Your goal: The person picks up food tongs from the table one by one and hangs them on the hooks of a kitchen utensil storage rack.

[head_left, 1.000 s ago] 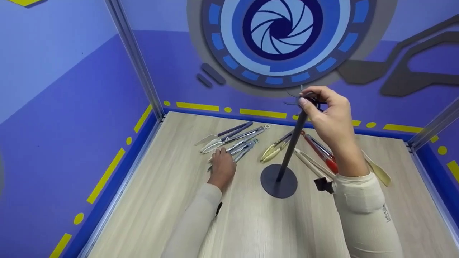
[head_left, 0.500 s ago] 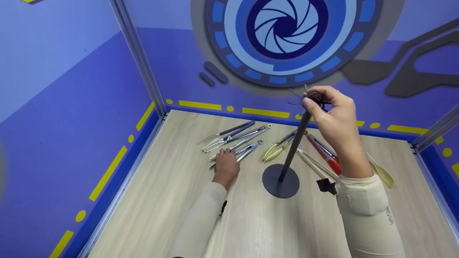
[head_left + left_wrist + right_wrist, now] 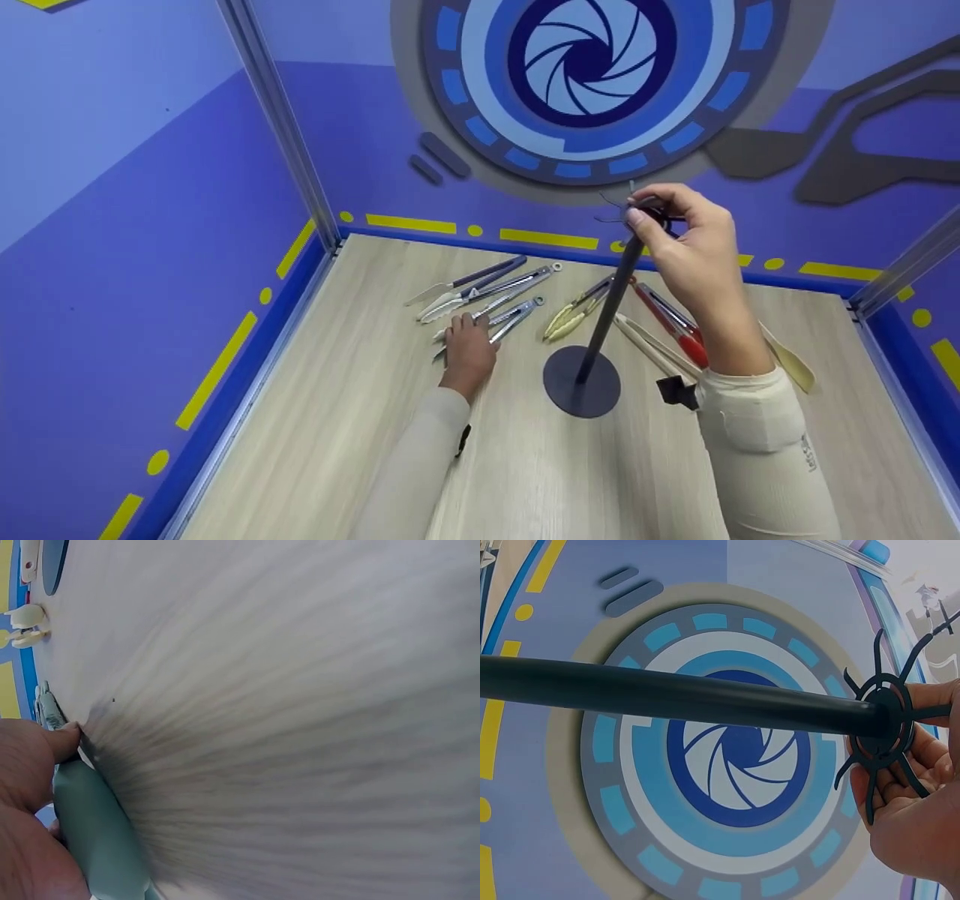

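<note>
Head | right hand (image 3: 696, 251) grips hooked stand (image 3: 609, 310) | left hand (image 3: 470, 352) pinches tongs (image 3: 97, 829) (teal-headed)

Person's forearms, both in long cream sleeves. Left sleeve (image 3: 418, 465): plain, smooth cloth reaching the wrist of the bare left hand (image 3: 471, 352); a small black piece (image 3: 463, 441) shows on the side away from the tabletop's (image 3: 300, 442) left edge. Right sleeve (image 3: 772, 480), above the bare right hand (image 3: 694, 247): squarish raised area (image 3: 757, 416) near the cuff; small dark lettering (image 3: 810, 454) towards the tabletop's right edge; angular black piece (image 3: 677, 391) opposite.
</note>
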Available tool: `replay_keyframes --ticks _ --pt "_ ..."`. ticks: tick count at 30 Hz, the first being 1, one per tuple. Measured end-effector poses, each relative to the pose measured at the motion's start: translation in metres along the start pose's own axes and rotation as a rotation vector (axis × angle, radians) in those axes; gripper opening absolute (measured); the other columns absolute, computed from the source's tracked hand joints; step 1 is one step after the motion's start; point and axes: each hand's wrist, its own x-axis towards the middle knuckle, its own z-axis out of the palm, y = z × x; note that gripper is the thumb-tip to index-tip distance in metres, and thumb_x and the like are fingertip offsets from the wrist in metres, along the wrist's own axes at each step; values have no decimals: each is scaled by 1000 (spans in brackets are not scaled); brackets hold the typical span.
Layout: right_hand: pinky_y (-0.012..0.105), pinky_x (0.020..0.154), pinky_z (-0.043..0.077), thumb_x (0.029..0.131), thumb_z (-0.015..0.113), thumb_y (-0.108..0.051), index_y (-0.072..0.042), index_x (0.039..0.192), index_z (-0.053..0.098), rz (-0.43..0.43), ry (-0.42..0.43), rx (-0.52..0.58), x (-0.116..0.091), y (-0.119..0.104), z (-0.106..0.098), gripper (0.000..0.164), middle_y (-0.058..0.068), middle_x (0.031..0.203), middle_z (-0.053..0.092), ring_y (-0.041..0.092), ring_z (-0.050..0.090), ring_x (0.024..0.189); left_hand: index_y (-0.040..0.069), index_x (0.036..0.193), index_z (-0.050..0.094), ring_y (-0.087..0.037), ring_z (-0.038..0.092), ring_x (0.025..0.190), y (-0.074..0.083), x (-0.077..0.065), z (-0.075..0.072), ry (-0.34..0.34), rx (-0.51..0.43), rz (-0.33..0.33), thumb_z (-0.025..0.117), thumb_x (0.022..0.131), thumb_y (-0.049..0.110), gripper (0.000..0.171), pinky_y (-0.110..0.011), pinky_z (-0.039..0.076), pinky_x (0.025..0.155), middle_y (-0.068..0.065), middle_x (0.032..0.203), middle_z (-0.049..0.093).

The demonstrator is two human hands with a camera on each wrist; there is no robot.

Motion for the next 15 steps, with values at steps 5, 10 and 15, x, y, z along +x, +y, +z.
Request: replay_keyframes --ticks 5,10,15 --pt "19 84 52 103 72 -18 -10 118 76 0 -7 -10 -2 -2 -1 18 2 108 72 13 63 102 11 141 65 -34 51 122 -2 -2 3 9 -22 5 77 98 37 52 -47 44 100 -17 129 60" --pt "21 84 50 100 76 -26 -13 115 77 4 2 -60 -2 -4 -2 19 2 106 74 12 64 100 11 144 63 -34 50 124 -4 -2 2 -11 -41 3 76 99 38 54 -47 43 102 -17 131 60" --pt "20 81 51 99 78 -36 -15 110 79 4 7 -129 0 -9 -3 24 3 101 77 10 67 93 12 144 62 -35 49 126 -6 -1 0 -31 -48 5 75 99 38 53 -48 43 105 -17 132 59"
